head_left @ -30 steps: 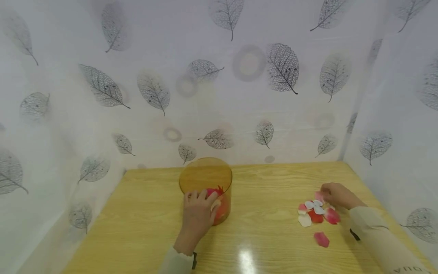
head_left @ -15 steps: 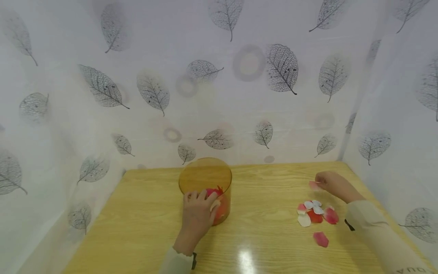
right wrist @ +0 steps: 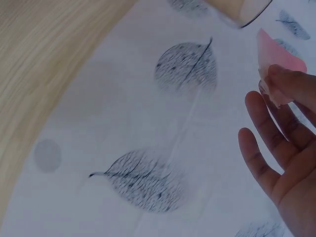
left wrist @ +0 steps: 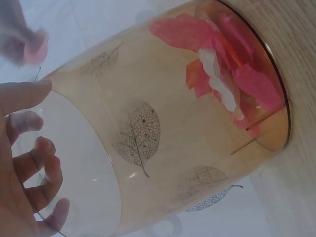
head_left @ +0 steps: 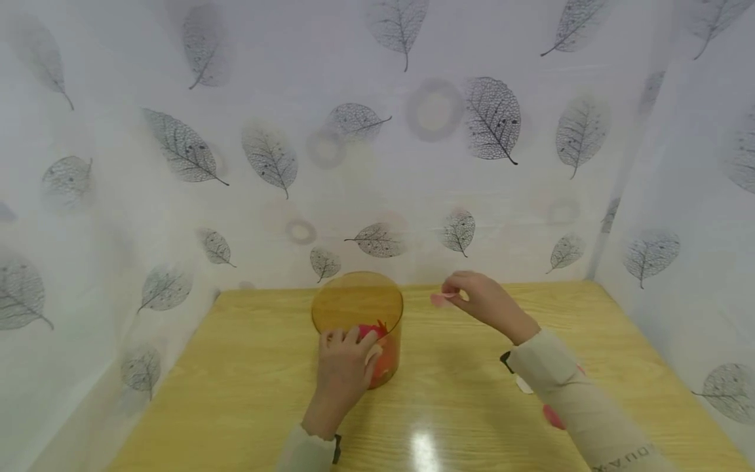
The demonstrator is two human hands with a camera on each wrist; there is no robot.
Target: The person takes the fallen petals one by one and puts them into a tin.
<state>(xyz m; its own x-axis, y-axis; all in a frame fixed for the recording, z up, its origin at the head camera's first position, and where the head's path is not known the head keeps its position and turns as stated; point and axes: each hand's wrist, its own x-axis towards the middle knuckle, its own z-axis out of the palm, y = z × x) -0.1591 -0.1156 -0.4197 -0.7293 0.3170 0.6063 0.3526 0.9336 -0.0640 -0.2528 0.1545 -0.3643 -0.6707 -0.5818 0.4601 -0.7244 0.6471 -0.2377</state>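
Note:
A clear amber cylindrical container (head_left: 356, 298) stands upright on the table. My left hand (head_left: 341, 380) grips its near rim, fingers hooked over the edge in the left wrist view. Pink, red and white petals (left wrist: 182, 33) lie in the bottom, with two thin brown sticks (left wrist: 266, 116) beside them. My right hand (head_left: 486, 305) is raised to the right of the container, level with its upper part. Between thumb and index finger it pinches a pink petal (right wrist: 276, 57), while the other fingers are spread.
On the table at right, a white petal (head_left: 523, 385) and a deep pink petal (head_left: 552, 417) show past the right sleeve (head_left: 566, 387), which covers most of the loose petals there. A white leaf-print sheet (head_left: 413, 183) encloses the table's back and sides.
My right hand has lifted a pink petal off the loose petals and carried it left toward the container. My left hand has stayed at the rim.

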